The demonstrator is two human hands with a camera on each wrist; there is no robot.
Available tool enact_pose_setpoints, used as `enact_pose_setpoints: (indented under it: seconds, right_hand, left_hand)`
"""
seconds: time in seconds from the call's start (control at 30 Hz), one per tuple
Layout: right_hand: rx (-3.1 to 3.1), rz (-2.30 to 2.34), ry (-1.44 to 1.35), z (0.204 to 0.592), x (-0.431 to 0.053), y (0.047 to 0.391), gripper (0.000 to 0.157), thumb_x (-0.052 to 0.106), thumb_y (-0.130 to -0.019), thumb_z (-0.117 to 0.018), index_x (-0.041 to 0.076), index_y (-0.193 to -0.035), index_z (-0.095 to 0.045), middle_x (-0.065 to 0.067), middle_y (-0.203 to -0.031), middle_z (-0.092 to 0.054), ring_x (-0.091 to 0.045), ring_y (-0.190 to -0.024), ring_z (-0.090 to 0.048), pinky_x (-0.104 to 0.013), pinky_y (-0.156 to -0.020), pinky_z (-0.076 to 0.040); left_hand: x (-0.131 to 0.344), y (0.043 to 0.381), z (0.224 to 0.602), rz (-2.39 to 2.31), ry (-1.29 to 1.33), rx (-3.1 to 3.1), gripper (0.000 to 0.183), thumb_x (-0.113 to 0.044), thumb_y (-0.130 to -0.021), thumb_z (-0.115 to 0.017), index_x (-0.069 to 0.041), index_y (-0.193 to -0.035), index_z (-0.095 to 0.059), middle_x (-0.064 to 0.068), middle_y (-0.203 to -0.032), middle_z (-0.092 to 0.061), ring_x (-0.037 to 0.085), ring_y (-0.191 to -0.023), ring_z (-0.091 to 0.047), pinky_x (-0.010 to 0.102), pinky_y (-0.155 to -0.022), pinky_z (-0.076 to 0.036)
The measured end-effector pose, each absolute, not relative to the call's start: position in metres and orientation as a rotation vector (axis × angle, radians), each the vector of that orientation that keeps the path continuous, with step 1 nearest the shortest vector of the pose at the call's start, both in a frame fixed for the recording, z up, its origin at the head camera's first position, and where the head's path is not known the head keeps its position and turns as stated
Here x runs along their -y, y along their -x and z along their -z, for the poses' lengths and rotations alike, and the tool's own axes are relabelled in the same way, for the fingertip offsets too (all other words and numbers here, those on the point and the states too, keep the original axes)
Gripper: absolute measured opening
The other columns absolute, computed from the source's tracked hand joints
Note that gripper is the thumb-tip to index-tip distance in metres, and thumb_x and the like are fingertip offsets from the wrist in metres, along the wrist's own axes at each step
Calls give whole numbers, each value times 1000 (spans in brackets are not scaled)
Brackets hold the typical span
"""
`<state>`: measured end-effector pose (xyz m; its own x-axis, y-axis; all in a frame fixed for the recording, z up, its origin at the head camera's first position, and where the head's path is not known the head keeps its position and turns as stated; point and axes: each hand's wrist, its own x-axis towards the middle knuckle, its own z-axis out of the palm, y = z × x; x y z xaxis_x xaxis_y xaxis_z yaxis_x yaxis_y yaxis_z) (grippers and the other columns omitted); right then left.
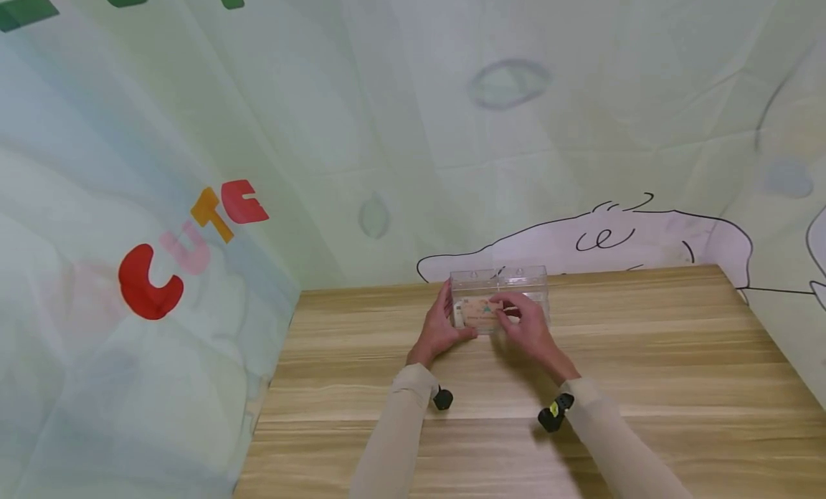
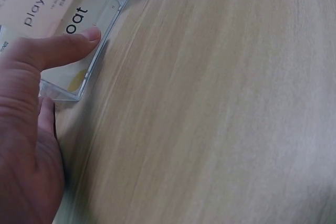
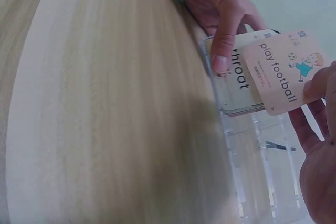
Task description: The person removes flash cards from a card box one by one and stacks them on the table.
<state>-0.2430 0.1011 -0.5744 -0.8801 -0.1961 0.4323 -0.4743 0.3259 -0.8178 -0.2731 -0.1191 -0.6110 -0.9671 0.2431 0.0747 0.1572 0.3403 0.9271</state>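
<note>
A clear plastic box (image 1: 532, 277) with two compartments rests near the table's back edge. Cards fill its left compartment, a cream one reading "throat" (image 3: 239, 95) on top. My left hand (image 1: 441, 329) grips the box's left end, fingers along the side and thumb lying over the front edge onto the cream card. Between thumb and fingers, my right hand (image 1: 528, 325) pinches a pink "play football" card (image 3: 278, 72) showing a child with a ball. This card tilts over the stack and overlaps part of the cream one. Wood shows through the box's right compartment (image 3: 254, 171).
The wood-grain table (image 1: 361, 384) ends at a printed fabric backdrop (image 1: 387, 126) just behind the box. More fabric with coloured letters hangs on the left. Small black devices (image 1: 442, 398) are strapped at both wrists.
</note>
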Motion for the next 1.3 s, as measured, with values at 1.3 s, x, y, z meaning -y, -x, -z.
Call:
enact_pose_setpoints:
  seconds: [1.3]
  right_hand:
    - [2710,-1761,-470,586,-208,179,36,-5,-92,-73,-1,-127,-67,-22,-130,-65,-26,-103,-68,-41,-97,-59]
  left_hand:
    - [118,270,607,-1676,-289,-2532,131,-9,-70,-97,-20,-168,-11,9,-169,-28,26,-152,-32,34,-124,-27]
